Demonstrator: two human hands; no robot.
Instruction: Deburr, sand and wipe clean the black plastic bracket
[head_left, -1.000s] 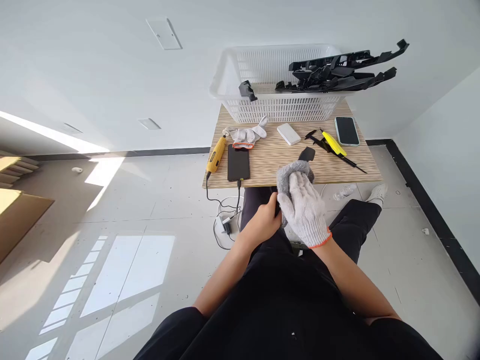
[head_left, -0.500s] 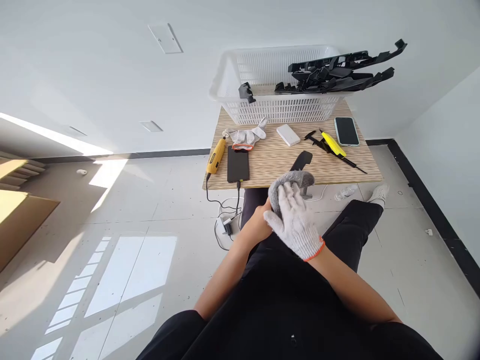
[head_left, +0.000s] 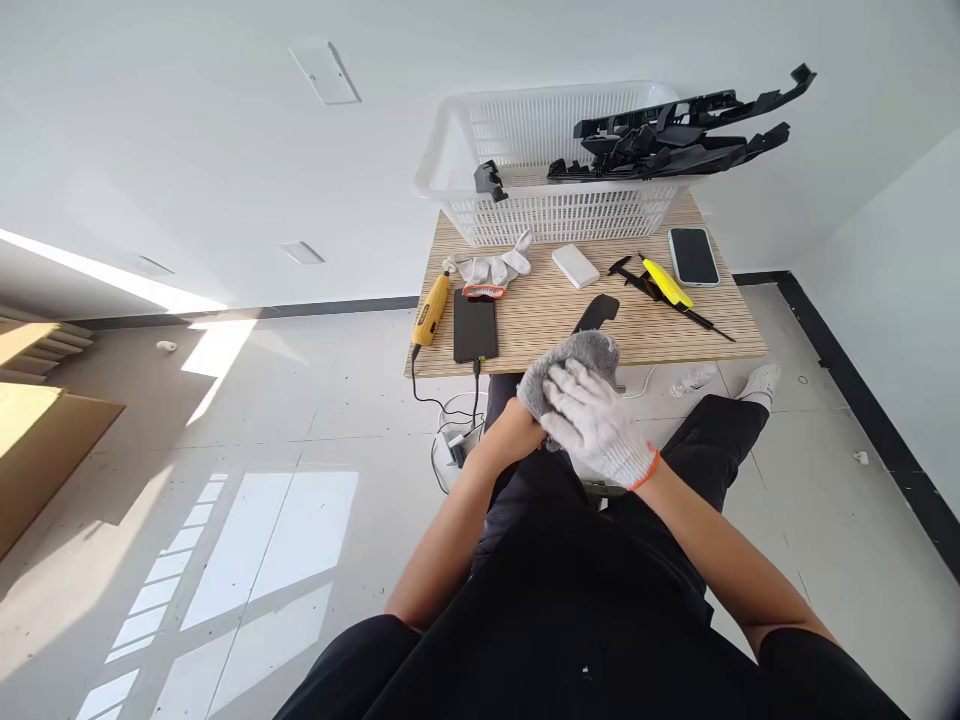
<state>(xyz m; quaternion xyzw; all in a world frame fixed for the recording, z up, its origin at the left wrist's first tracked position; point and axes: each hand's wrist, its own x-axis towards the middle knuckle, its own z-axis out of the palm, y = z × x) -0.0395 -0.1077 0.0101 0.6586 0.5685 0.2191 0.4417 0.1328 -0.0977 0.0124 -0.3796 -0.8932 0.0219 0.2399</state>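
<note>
My left hand point(head_left: 517, 432), bare, is closed round the near end of a black plastic part point(head_left: 598, 312); its fingers are largely hidden. The part's far end juts out over the table's front edge. A grey fluffy cloth point(head_left: 541, 378) is draped over the part's middle. On top of it, my right hand point(head_left: 589, 415), in a white knit glove with an orange cuff, presses the cloth against the part with its fingers bent over it. Both hands are close together above my lap.
On the wood-grain table point(head_left: 525, 335) lie a yellow corded tool point(head_left: 431, 312), a black tablet-like device point(head_left: 475, 328), a white glove point(head_left: 491, 270), a white box point(head_left: 575, 266), black calipers point(head_left: 637, 280), a yellow cutter point(head_left: 666, 283) and a phone point(head_left: 693, 257). Behind stands a white basket point(head_left: 570, 215) with black parts point(head_left: 667, 140).
My gloved right hand and the cloth have slid slightly left and toward me along the black part. The cloth now covers more of my left hand's fingers. The view has shifted a little.
</note>
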